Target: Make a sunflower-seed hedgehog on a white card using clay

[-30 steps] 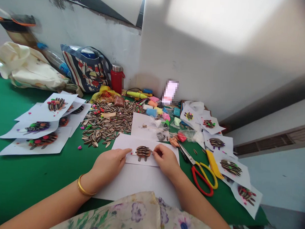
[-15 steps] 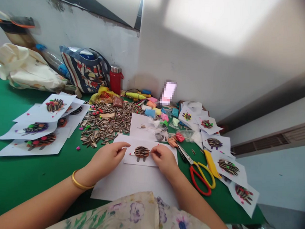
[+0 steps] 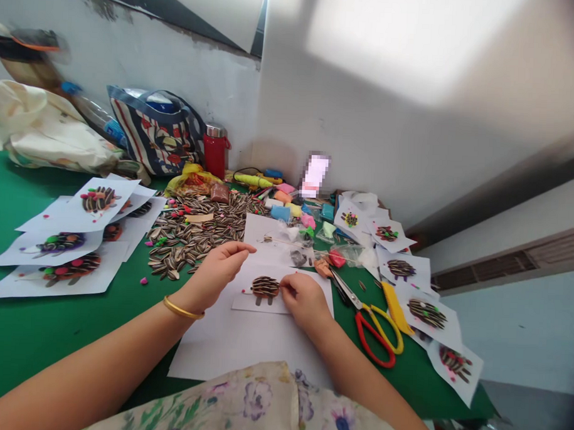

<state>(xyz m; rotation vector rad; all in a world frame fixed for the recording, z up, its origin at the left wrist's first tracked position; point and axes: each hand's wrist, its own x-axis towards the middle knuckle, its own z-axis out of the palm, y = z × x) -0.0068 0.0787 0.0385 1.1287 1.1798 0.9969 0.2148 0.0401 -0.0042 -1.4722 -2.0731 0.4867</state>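
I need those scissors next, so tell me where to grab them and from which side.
Take the scissors by the red and yellow loop handles, which lie nearest the person, coming in from the near right with the right hand. They lie flat on the green table, closed as far as I can tell, blades pointing away toward the clay pieces, so the handle end is free.

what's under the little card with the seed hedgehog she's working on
The card lies on larger white paper sheets, which rest on the green table. Her right hand covers the card's right edge; anything beneath the sheets is hidden.
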